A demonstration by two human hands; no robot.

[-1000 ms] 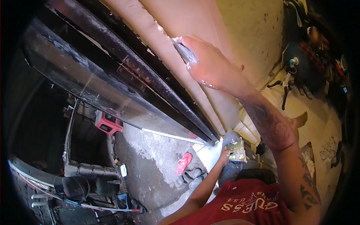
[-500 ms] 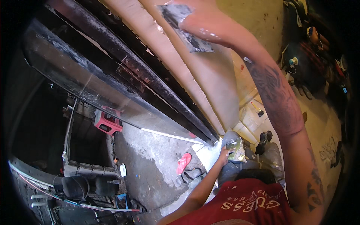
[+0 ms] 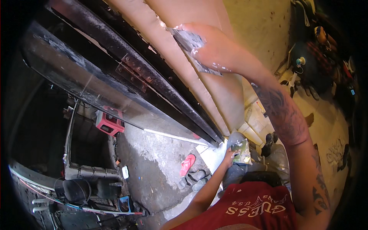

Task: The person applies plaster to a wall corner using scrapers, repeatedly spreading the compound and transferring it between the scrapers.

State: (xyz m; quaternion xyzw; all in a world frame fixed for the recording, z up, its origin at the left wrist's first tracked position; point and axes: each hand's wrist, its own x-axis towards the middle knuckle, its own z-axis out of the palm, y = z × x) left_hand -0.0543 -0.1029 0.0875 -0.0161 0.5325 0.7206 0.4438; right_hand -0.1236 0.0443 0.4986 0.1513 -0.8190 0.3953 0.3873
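Observation:
My right hand (image 3: 209,48) is closed on a wide, flat metal putty blade (image 3: 188,40) smeared with pale paste. The blade lies against a smooth cream wall (image 3: 218,90), close to its corner edge by the door frame. White flecks of paste dot my right hand and wrist. Down by my legs, my left hand (image 3: 229,158) grips the edge of a small, flat, paste-smeared board (image 3: 241,151). Most of that hand's fingers are hidden at the board.
A dark metal door frame with a hinge (image 3: 134,74) runs beside the wall. Left of it are a red plastic stool (image 3: 110,120), a pink flip-flop (image 3: 187,165) and grey concrete floor (image 3: 145,153). Dark clutter (image 3: 314,63) lies at the far right.
My right hand has brought the putty blade down along the wall, nearer to the corner edge. My left hand and the board have stayed nearly still.

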